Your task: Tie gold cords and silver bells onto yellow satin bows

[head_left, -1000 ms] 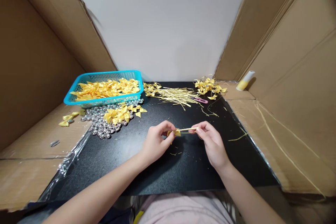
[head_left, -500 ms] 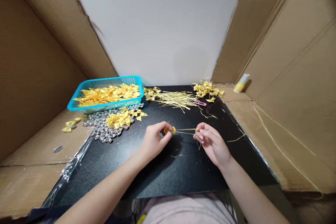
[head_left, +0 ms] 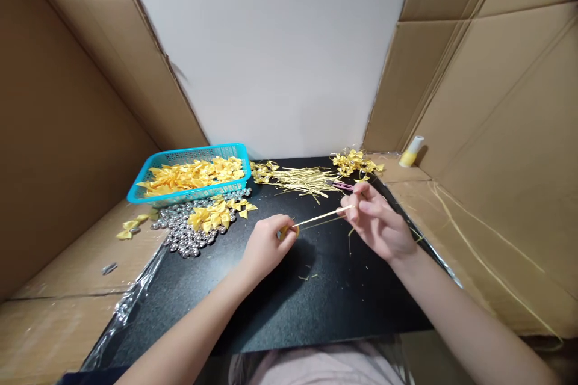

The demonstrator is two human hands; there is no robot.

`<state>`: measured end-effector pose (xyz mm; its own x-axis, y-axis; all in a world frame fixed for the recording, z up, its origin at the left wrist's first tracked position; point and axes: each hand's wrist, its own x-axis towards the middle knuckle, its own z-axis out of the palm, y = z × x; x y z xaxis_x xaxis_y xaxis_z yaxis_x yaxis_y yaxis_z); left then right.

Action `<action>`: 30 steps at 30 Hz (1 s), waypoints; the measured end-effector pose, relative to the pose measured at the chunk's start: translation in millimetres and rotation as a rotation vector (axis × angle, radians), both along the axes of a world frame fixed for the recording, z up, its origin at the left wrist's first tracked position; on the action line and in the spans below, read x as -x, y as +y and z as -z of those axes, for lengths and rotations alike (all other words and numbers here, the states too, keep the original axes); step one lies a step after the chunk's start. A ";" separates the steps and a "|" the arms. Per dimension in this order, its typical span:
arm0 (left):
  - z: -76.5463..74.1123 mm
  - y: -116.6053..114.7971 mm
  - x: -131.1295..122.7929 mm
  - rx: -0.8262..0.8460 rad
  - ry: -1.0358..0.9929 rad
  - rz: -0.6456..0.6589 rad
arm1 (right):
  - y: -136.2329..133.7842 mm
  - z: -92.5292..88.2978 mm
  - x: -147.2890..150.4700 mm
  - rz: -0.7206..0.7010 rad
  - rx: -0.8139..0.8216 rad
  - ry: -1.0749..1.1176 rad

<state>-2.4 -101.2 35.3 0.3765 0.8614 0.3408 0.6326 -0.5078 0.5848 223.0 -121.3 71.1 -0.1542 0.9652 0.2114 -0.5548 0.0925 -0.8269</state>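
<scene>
My left hand [head_left: 266, 245] is closed in a pinch on a small yellow ribbon bow [head_left: 284, 232] just above the black mat [head_left: 280, 307]. A thin gold cord [head_left: 321, 216] runs from the bow up to the right. My right hand [head_left: 377, 222] pinches the far end of that cord between thumb and forefinger, its other fingers spread. The cord is stretched taut between the two hands.
A blue basket [head_left: 135, 194] of yellow bows stands at the back left, with silver bells [head_left: 180, 234] and loose bows [head_left: 212, 215] before it. Cut gold cords [head_left: 302, 178], pink snips [head_left: 342, 185] and finished bows [head_left: 354, 162] lie at the back. A glue bottle [head_left: 410, 152] rests on cardboard at right.
My right hand has lifted and moved right and away, pulling the gold cord taut at a slant. The left hand stays put on the bow. The camera has tilted up a little.
</scene>
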 end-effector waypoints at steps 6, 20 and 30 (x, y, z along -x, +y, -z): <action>-28.7 15.8 8.4 -0.001 0.044 0.020 | 47.9 -15.9 -28.2 -0.094 -0.075 -0.304; -86.6 88.0 13.7 0.264 0.139 0.456 | 85.9 -59.8 -44.0 -0.464 -0.258 -0.909; -85.4 79.8 24.0 0.385 0.182 0.596 | 66.4 -68.3 -42.7 -0.492 -0.352 -0.810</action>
